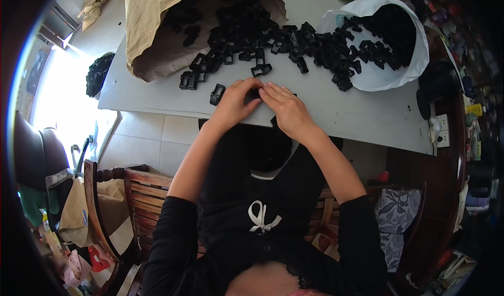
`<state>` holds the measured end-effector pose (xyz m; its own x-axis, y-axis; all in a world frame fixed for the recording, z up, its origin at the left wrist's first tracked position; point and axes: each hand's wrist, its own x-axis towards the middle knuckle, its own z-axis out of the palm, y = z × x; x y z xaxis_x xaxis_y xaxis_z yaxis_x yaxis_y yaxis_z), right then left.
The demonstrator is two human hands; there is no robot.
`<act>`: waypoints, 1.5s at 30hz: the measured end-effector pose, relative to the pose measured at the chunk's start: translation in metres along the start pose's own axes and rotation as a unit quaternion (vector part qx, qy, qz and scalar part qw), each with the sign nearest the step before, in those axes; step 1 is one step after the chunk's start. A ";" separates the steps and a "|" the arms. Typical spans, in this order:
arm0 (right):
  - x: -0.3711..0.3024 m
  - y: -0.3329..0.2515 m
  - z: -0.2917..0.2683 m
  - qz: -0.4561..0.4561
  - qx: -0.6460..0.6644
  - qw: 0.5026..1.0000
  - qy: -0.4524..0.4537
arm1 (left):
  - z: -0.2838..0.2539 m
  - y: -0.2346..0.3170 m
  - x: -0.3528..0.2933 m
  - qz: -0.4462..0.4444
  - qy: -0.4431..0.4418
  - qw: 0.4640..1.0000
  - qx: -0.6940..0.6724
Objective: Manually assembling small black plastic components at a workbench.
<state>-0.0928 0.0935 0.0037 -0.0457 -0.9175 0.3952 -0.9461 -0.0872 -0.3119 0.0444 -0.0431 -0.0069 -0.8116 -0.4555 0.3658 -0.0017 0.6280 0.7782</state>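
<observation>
My left hand [233, 103] and my right hand [287, 109] meet at the table's near edge, fingertips together. Both are closed on a small black plastic buckle [254, 95], mostly covered by the fingers. A single loose black buckle part [217, 94] lies just left of my left hand. Beyond my fingertips, a few more frame-shaped buckle parts [260, 69] lie on the table. They run into a wide heap of black buckle parts [323, 49] stretching between two bags. Another small dark piece [273, 121] shows under my right hand, partly hidden.
An open brown paper bag [149, 20] spills buckle parts at the far left of the grey table [367, 117]. At the right, a white plastic bag [386, 81] lies open with more inside. Between my knees is a white-rimmed container [262, 177] with dark contents. A wooden chair [149, 196] stands behind.
</observation>
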 end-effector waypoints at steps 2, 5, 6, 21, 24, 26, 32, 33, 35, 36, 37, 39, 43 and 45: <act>-0.002 0.009 -0.008 -0.014 0.010 1.000 -0.013 | 0.001 0.003 0.002 0.088 0.030 0.995 0.036; 0.017 0.028 -0.024 0.123 0.025 0.983 0.134 | -0.002 0.019 0.013 -0.061 0.049 0.993 0.088; 0.028 0.027 -0.030 0.202 -0.013 0.963 0.176 | 0.000 0.025 0.017 -0.065 0.051 0.993 0.089; 0.023 0.038 -0.008 -0.010 0.146 0.985 0.092 | 0.022 -0.001 0.033 -0.035 0.001 0.999 -0.008; 0.022 0.037 -0.009 -0.031 0.099 0.991 0.081 | 0.023 0.001 0.034 -0.043 -0.011 0.999 -0.022; 0.022 0.034 -0.007 -0.004 0.110 0.992 0.061 | 0.024 0.001 0.033 -0.047 -0.020 0.998 -0.036; 0.008 0.023 -0.011 -0.018 -0.025 0.999 0.037 | -0.001 0.008 0.014 0.014 0.079 0.993 0.090; 0.005 0.025 -0.011 -0.014 -0.042 0.999 0.017 | -0.011 0.012 0.002 0.032 0.139 0.971 0.192; -0.002 0.029 -0.018 -0.012 -0.001 1.000 -0.016 | -0.019 0.023 -0.014 -0.007 0.217 0.917 0.334; -0.004 0.027 -0.020 -0.021 0.049 0.997 -0.051 | -0.024 0.021 -0.022 -0.005 0.217 0.917 0.334; -0.003 0.029 -0.021 -0.021 0.049 0.997 -0.049 | -0.027 0.016 -0.030 -0.033 0.189 0.916 0.351; 0.003 0.040 -0.022 0.091 0.071 0.993 0.038 | -0.031 0.008 -0.038 -0.077 0.151 0.926 0.336; 0.025 0.087 -0.042 0.173 -0.186 0.959 0.128 | -0.023 0.002 -0.020 -0.034 0.171 0.970 0.169; 0.023 0.104 -0.046 0.151 -0.216 0.961 0.080 | -0.012 -0.003 -0.001 -0.058 0.104 0.993 0.006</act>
<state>-0.2073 0.0811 0.0201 -0.3560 -0.8008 0.4817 -0.9249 0.3755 -0.0593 0.0520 -0.0519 -0.0038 -0.6669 -0.6449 0.3732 -0.0964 0.5713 0.8150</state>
